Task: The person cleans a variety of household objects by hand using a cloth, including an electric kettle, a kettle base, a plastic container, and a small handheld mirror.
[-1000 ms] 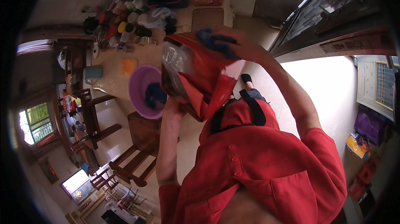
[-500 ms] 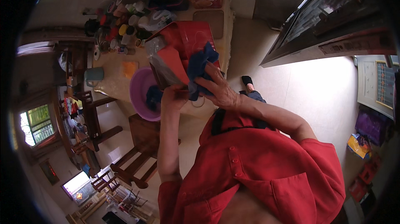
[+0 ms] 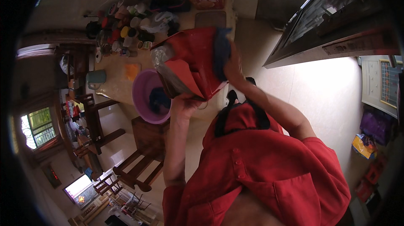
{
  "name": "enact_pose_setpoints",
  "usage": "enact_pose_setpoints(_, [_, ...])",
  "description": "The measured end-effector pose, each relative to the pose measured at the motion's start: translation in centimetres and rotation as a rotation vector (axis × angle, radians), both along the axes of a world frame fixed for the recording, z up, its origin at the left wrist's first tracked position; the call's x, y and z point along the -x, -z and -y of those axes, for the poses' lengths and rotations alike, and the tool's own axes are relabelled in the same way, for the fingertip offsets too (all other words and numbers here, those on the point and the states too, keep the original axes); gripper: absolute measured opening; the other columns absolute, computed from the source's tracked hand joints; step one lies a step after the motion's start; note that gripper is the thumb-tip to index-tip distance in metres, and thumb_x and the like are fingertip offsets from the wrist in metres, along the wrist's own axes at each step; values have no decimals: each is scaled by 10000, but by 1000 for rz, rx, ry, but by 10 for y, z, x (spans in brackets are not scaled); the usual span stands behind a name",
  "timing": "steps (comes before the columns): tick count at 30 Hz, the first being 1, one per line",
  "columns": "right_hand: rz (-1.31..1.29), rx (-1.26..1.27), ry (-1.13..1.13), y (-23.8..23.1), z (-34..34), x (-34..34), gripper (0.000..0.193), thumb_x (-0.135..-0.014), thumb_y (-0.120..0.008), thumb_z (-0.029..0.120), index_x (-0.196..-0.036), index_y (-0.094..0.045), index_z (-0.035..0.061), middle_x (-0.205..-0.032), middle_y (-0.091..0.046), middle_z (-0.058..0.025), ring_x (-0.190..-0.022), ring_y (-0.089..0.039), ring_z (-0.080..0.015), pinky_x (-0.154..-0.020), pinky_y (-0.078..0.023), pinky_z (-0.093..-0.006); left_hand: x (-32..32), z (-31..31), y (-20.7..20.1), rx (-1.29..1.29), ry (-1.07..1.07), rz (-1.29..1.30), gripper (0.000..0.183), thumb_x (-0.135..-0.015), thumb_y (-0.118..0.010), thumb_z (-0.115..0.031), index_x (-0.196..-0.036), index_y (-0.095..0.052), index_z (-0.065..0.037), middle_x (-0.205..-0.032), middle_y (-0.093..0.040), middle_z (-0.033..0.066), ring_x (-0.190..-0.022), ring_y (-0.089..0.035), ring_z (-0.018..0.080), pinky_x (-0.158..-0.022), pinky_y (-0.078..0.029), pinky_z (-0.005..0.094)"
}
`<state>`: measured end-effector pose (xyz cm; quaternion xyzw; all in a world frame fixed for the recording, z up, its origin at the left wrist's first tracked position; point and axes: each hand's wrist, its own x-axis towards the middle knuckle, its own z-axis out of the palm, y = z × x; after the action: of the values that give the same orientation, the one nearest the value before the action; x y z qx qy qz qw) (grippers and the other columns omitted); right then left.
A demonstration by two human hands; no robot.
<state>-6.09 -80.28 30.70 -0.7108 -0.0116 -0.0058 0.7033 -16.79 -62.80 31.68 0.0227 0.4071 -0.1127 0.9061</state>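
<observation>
A red box (image 3: 201,51) is tilted above the table, its open side showing crumpled clear plastic (image 3: 162,56) and a red flap or card (image 3: 184,71). My left hand (image 3: 185,103) grips the box's lower edge, its fingers partly hidden beneath it. Against the box's right side lies a blue cloth (image 3: 221,53), held under my right hand (image 3: 234,71), which is smeared by motion. Close by on the left stands a purple basin (image 3: 139,93) with a dark blue cloth (image 3: 159,100) inside.
Jars and bottles (image 3: 126,32) crowd the table's far left. A green mug (image 3: 96,76) and an orange sheet (image 3: 132,71) lie left of the basin. A wooden chair (image 3: 141,158) stands below it. An open door (image 3: 332,28) is at the right.
My right hand has moved the blue cloth from the box's near front to its right side. The box and my left hand have shifted slightly right and nearer to me.
</observation>
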Motion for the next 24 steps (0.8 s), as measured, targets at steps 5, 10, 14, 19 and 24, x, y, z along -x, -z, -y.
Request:
enact_pose_setpoints(5, [-485, -366, -16, 63, -1, 44, 413, -867, -441, 116, -1265, -361, 41, -1187, -499, -145, -1074, -498, -229, -906, -406, -319, 1, 2, 15, -75, -89, -51, 521, -762, -465, 22, -1272, -368, -25, -1297, -400, 184, -1176, -402, 390, -959, -327, 626])
enact_pose_setpoints(10, [-651, -860, -238, 88, -2, 41, 320, -874, -465, 320, -1105, -482, 98, -1112, -535, -65, -977, -538, -205, -833, -448, -300, -5, 23, 5, -314, -10, -76, 480, -795, -395, 29, -1272, -347, 3, -1297, -376, 190, -1158, -395, 390, -953, -356, 564])
enact_pose_setpoints(14, [-1248, -1265, -311, 67, 4, 35, 348, -846, -485, 404, -1018, -553, 109, -1104, -557, -79, -977, -542, -213, -858, -435, -329, 0, 5, -10, -500, 93, -166, 399, -811, -394, 32, -1209, -411, 8, -1214, -443, 157, -1075, -458, 333, -915, -417, 468])
enact_pose_setpoints(19, [-1155, -1216, -561, 57, 4, 28, 353, -852, -477, 384, -1056, -540, 103, -1131, -542, -94, -1005, -529, -225, -882, -417, -332, 9, -21, -16, -526, 259, 0, 483, -698, -449, 65, -1167, -463, -48, -1093, -512, 100, -983, -524, 280, -814, -484, 415])
enact_pose_setpoints(24, [-937, -1021, -733, 33, 18, 23, 362, -858, -470, 364, -1094, -528, 97, -1157, -528, -109, -1034, -516, -237, -905, -398, -334, 4, -2, -52, -814, 495, 7, 632, -590, -470, 104, -1200, -445, -61, -974, -547, 44, -910, -549, 177, -703, -489, 286])
